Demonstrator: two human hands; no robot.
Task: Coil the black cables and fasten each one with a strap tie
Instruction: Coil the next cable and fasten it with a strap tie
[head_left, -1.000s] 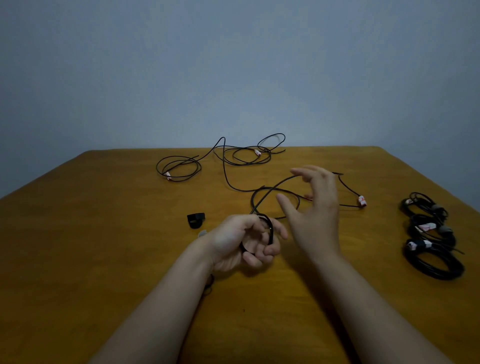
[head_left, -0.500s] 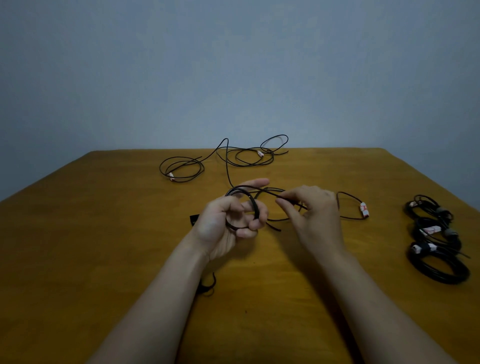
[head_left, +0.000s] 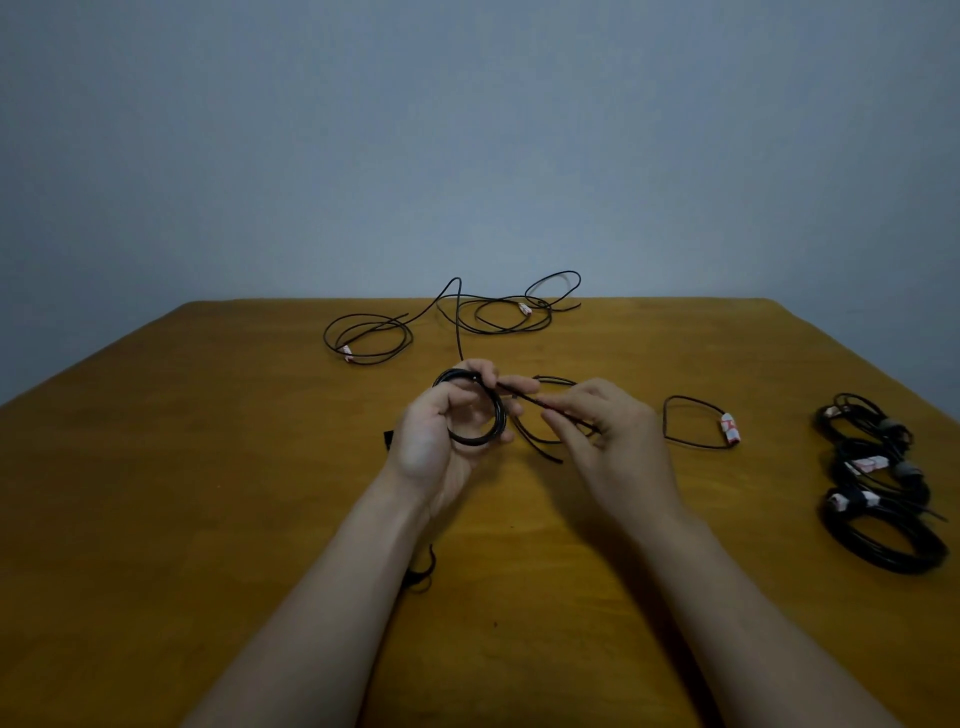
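Centrally, cable (head_left: 500, 415) in left hand (head_left: 441, 439)

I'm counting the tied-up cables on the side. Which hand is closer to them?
Right. The right hand is left of the tied cables, not touching; the left hand, gripping the coil, is farther away.

Three tied black cable coils (head_left: 865, 463) line the brown wooden table's (head_left: 182, 467) right side; loose black cables (head_left: 524, 308) sprawl near its far edge
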